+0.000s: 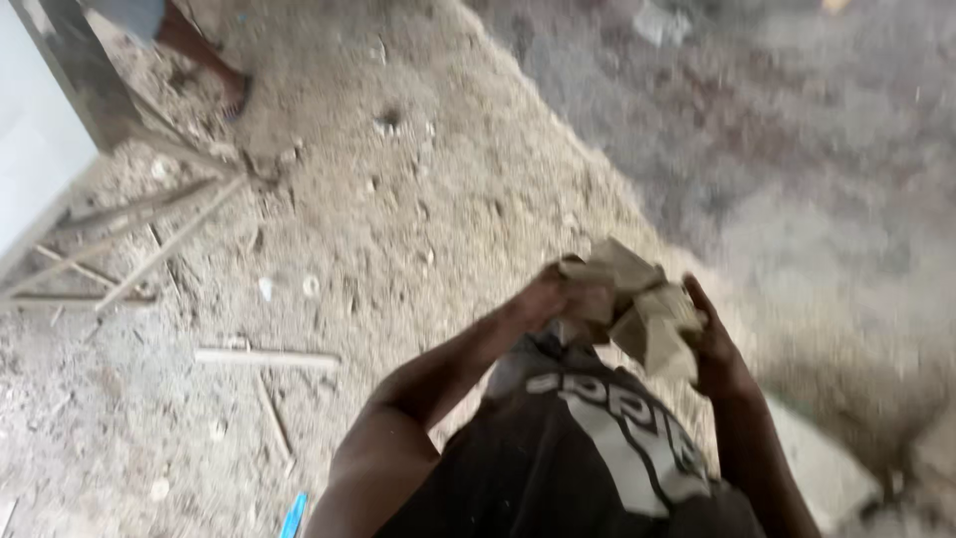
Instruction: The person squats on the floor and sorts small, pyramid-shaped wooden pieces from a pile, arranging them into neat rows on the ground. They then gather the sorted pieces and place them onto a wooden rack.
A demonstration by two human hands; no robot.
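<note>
My left hand (543, 299) and my right hand (712, 344) are both closed on a crumpled piece of tan paper or cardboard (637, 304), held in front of my chest above sandy ground. The left hand grips its left end, the right hand cups its right side. The picture is blurred by motion, so finger detail is unclear. Below the hands shows my dark shirt (588, 448) with a white print.
Sandy, rubble-strewn ground with thin wooden sticks (264, 359) at left. A grey concrete area (797, 149) lies at the upper right. Another person's foot (234, 95) stands at the upper left beside a white panel (30, 149). A blue object (294, 516) pokes in at the bottom.
</note>
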